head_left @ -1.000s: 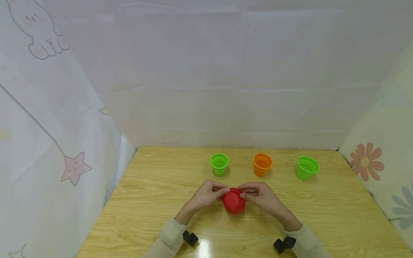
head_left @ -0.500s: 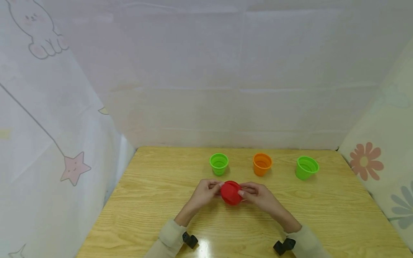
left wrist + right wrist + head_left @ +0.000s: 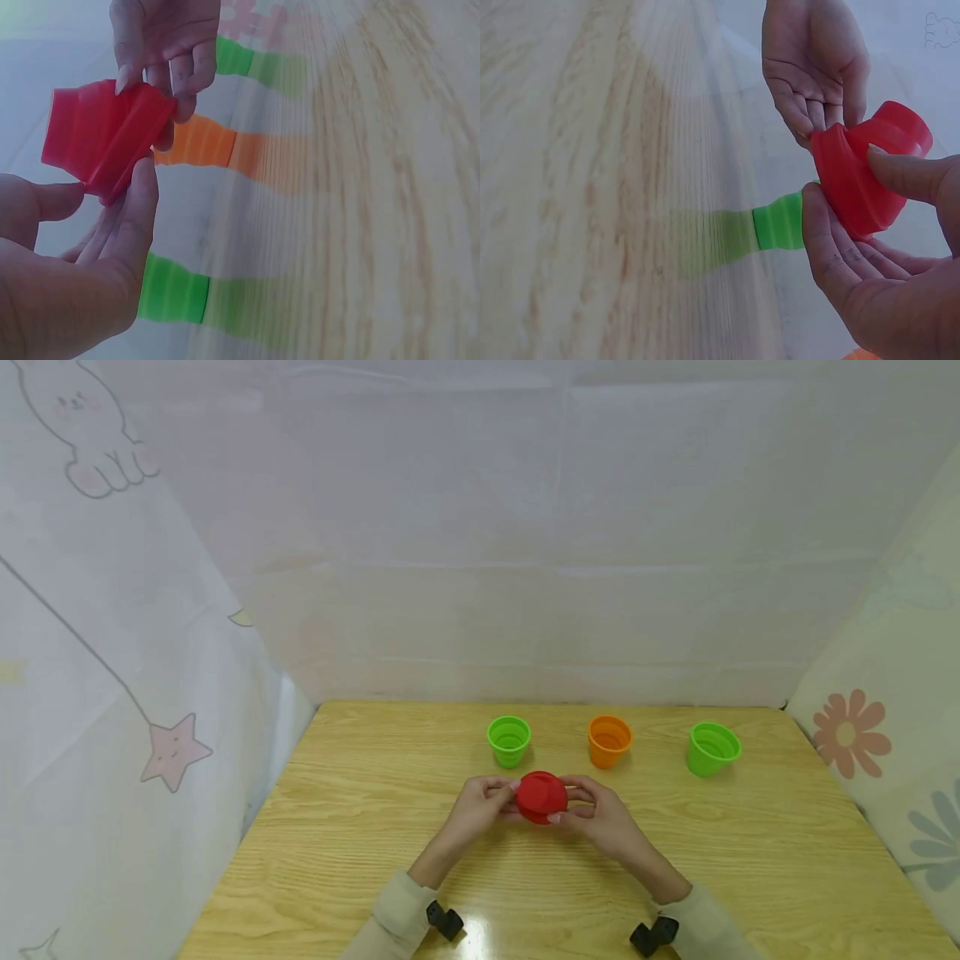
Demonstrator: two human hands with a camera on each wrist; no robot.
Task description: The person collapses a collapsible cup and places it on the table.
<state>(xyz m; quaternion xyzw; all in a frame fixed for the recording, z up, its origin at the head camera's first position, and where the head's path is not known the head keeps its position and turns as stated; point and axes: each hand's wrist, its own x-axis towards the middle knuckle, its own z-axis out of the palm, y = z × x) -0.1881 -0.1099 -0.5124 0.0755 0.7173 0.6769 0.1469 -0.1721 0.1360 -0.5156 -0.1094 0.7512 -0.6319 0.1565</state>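
Note:
A red collapsible cup (image 3: pixel 542 797) is held above the table between both hands. Its narrower base faces up and its wide rim down, and the ribbed wall looks partly stretched out, slanting in the left wrist view. My left hand (image 3: pixel 477 810) pinches the rim's left side with thumb and fingers. On the opposite side, my right hand (image 3: pixel 604 817) grips the cup, its thumb pressing the wall in the right wrist view. Behind the hands stand a green cup (image 3: pixel 509 742), an orange cup (image 3: pixel 610 742) and another green cup (image 3: pixel 712 749), all upright with their mouths up.
The wood-grain table (image 3: pixel 360 827) runs back to a pale cloth wall (image 3: pixel 480 610). Printed cloth hangs along both sides. Each sleeve cuff carries a small black wrist camera (image 3: pixel 446 921).
The red cup has moved away from me and tipped so its base points more upward; its stepped wall now shows. Both hands keep hold, the right fingers shifting around the rim.

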